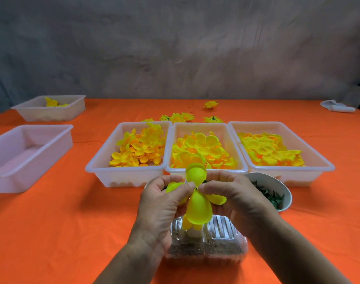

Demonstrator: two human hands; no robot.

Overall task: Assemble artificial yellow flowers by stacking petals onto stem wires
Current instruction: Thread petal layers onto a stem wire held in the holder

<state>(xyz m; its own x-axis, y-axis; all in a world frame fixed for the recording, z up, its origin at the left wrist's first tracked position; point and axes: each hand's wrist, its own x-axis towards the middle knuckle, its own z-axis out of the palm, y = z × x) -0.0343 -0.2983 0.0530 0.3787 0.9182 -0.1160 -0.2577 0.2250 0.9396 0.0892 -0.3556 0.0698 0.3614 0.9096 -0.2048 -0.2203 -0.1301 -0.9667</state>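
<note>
Where left hand (164, 203) and right hand (232, 195) pinch petal layer (197, 208) — stem wire hidden, clear box (220, 242) part-covered.

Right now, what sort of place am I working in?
Probably a craft workbench for making fake flowers: an orange-covered table, white bins of sorted yellow petals, and finished flowers laid behind them.

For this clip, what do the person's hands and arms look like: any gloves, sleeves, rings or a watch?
Both are bare. The left hand and right hand wear no gloves, and no rings show on the visible fingers. Both forearms are uncovered down to the frame's bottom edge: no sleeves, watch or bracelet in view.
</note>
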